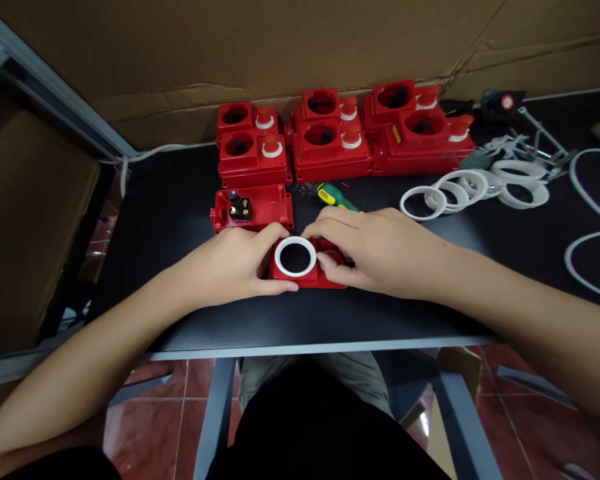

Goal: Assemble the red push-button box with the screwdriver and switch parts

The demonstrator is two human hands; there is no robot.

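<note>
Both my hands grip a red plastic cover (307, 275) lying on the black table near its front edge. A white ring (295, 257) sits on the cover's round hole. My left hand (237, 263) holds the cover's left side, fingers curled round it. My right hand (377, 250) holds the right side, its fingertips touching the ring's rim. Just behind stands an open red box base (253, 208) with a small black and metal part inside. A green and yellow screwdriver (336, 197) lies behind my right hand.
Several red boxes with round holes and red knobs (340, 133) stand in a row at the back against a cardboard sheet. Several loose white rings (473, 187) lie at the right, with white cord loops (587, 220) further right. The table's front edge (310, 348) is close.
</note>
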